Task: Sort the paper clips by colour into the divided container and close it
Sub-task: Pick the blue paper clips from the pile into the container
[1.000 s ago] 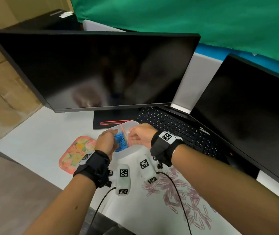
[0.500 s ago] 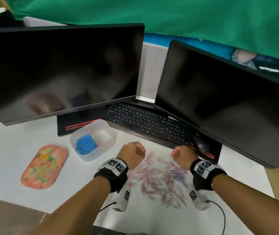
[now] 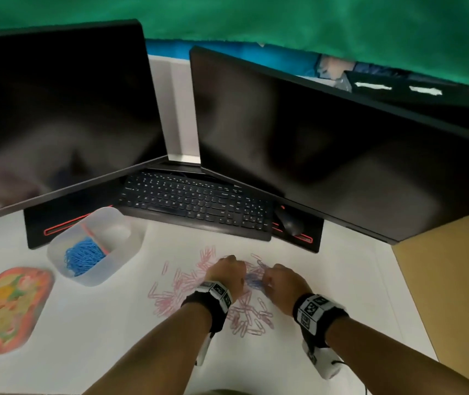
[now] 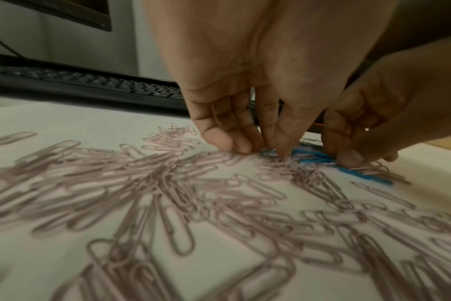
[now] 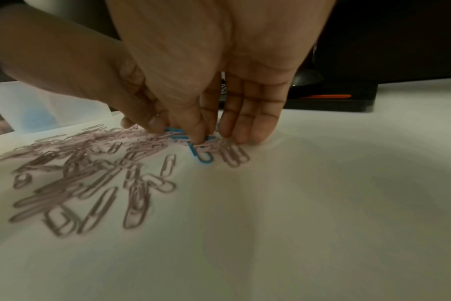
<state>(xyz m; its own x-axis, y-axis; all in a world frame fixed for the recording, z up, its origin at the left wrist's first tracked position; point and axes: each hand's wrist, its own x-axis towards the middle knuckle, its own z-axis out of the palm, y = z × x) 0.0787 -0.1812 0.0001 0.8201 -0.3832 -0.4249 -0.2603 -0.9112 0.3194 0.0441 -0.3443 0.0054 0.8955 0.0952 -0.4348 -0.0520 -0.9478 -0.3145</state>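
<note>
A translucent divided container (image 3: 119, 253) stands at the left with blue paper clips (image 3: 83, 256) in its near compartment; the far compartment looks bare. Pink paper clips (image 3: 176, 292) lie scattered on the white table. A few blue clips (image 3: 253, 279) lie among them, between my hands. My left hand (image 3: 231, 269) points its fingers down, thumb and forefinger closing on blue clips (image 4: 309, 155). Beside it my right hand (image 3: 273, 276) pinches blue clips (image 5: 183, 134) between thumb and forefinger. The container's colourful lid (image 3: 5, 309) lies flat at the far left.
Two dark monitors (image 3: 56, 109) stand behind, with a black keyboard (image 3: 193, 203) and mouse (image 3: 288, 223) under them. The table edge (image 3: 410, 303) runs along the right, by a cardboard box. White tabletop (image 5: 322, 193) lies to the right of the clips.
Both hands left the container, crossed right to the loose pile and came down from fists above it onto the blue clips. The head view swung right.
</note>
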